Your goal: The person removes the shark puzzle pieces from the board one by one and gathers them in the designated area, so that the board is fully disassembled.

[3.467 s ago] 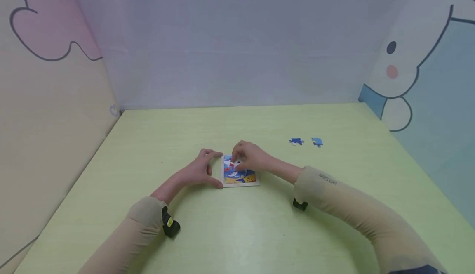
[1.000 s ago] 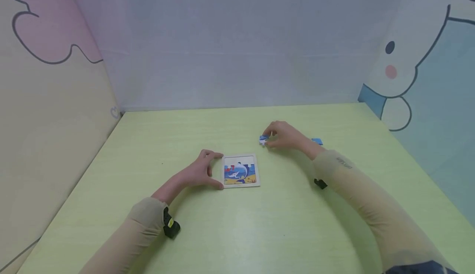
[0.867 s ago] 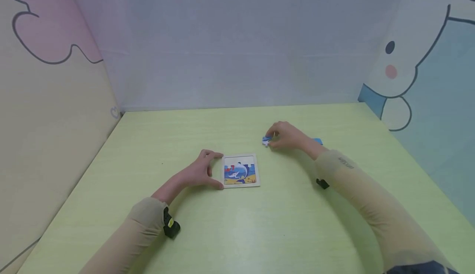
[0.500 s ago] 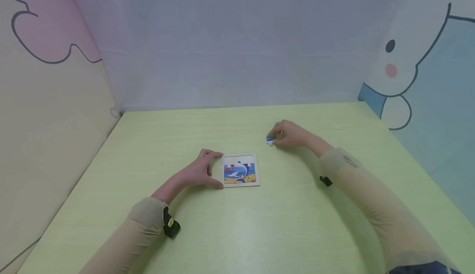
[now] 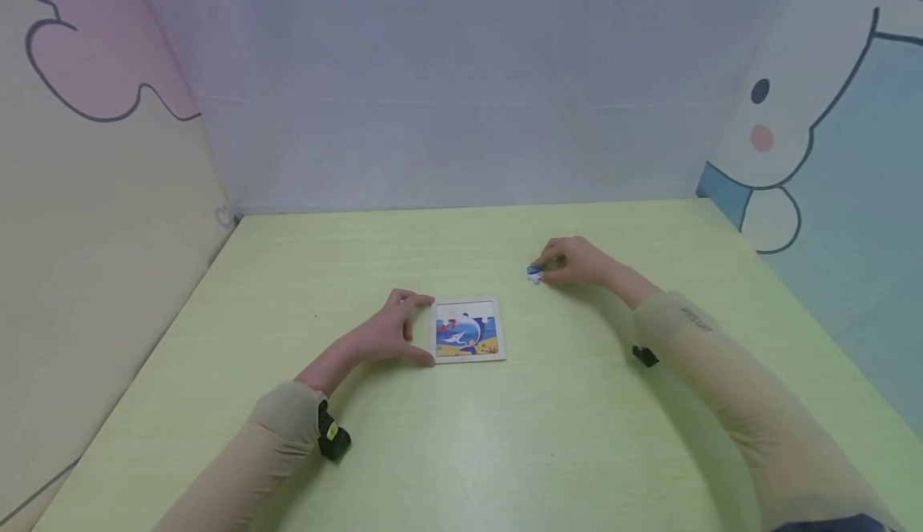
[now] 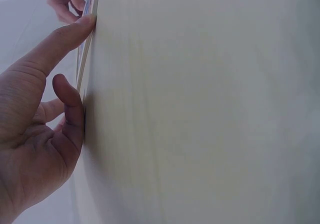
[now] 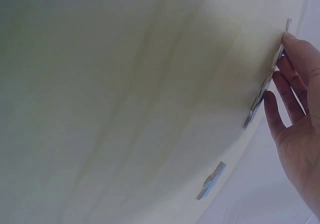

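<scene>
Nearest: tan L sleeve (image 5: 248,444) & R sleeve (image 5: 735,404), each w/ a small black box (image 5: 334,441) at the wrist, above a pale yellow-green table (image 5: 469,452). Next, L hand (image 5: 382,334): thumb & forefinger spread wide, tips on the left edge of the puzzle tray (image 5: 469,360), thumb at the near corner, forefinger at the far one; in the left wrist view another finger is bent in toward the edge. Tray lies flat approx. mid-table, w/ white rim & a dolphin pic, blue water, yellow sand, a bit of red at left; strip along its far side is plain white. Farther back & to the right, R hand (image 5: 582,261) pinches a blue-&-white puzzle piece (image 5: 534,275) btwn thumb & fingers, apart from the tray; can't tell if the piece touches the table. Right wrist view has a 2nd piece (image 7: 211,180) lying near that hand, apart from its fingers. At the back, a pale sheet (image 5: 461,99); L wall (image 5: 108,276) cream & pink, R wall (image 5: 858,219) blue w/ a cartoon animal.
</scene>
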A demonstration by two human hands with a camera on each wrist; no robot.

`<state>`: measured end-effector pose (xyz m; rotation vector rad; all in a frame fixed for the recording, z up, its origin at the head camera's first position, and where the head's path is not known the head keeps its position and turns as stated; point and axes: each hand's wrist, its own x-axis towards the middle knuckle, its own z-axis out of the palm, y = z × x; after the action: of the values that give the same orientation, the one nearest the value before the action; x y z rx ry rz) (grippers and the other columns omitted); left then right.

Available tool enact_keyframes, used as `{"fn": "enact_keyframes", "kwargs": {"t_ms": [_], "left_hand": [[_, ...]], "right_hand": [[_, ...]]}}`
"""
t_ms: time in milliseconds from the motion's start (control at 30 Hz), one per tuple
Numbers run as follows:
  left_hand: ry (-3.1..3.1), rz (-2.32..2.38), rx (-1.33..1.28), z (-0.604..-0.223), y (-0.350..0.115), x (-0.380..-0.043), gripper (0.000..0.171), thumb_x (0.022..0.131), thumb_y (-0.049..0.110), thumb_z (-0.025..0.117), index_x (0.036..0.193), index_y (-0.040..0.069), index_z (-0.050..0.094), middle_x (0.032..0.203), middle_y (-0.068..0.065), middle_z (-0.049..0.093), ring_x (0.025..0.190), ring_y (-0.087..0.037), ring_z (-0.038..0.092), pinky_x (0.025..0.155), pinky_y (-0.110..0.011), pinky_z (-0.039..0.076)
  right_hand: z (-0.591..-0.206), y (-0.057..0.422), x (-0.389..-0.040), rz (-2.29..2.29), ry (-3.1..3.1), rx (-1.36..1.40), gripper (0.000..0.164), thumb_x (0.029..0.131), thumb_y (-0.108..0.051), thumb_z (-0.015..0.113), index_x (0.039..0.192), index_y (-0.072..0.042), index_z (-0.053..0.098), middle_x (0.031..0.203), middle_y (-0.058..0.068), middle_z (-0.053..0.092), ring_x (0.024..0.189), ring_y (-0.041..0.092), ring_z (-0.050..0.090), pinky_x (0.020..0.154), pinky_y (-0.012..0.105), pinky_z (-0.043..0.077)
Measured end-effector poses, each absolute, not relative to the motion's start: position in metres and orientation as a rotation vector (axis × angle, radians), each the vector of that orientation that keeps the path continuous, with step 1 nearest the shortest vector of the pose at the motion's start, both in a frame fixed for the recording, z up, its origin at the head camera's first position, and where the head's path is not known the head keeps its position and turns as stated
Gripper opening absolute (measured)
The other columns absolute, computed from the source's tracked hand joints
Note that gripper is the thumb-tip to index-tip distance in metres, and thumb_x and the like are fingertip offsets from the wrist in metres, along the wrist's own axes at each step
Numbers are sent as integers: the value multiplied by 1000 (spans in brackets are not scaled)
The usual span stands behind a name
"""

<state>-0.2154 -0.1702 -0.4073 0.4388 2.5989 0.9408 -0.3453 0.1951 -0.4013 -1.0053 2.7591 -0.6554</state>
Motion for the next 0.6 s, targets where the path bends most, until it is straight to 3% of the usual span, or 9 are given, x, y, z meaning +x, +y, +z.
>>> {"fn": "enact_keyframes", "kwargs": {"t_ms": [300, 600], "left_hand": [[2604, 930, 431, -407, -170, -216, 100, 70, 35, 90, 151, 17, 35, 144, -13, 27, 77, -16, 48, 71, -28, 40], [2604, 921, 433, -405, -170, -217, 100, 70, 35, 90, 152, 18, 35, 144, -13, 27, 77, -16, 49, 70, -28, 40]], "right_hand": [[-401, 193, -345, -645, 2764, -988, 29, 87, -20, 75, 115, -10, 74, 113, 10, 69, 102, 26, 61, 92, 45, 49], [-399, 193, -343, -692, 2755, -951, 27, 88, -19, 74, 113, -11, 74, 113, 8, 70, 109, 27, 62, 100, 47, 47]]}}
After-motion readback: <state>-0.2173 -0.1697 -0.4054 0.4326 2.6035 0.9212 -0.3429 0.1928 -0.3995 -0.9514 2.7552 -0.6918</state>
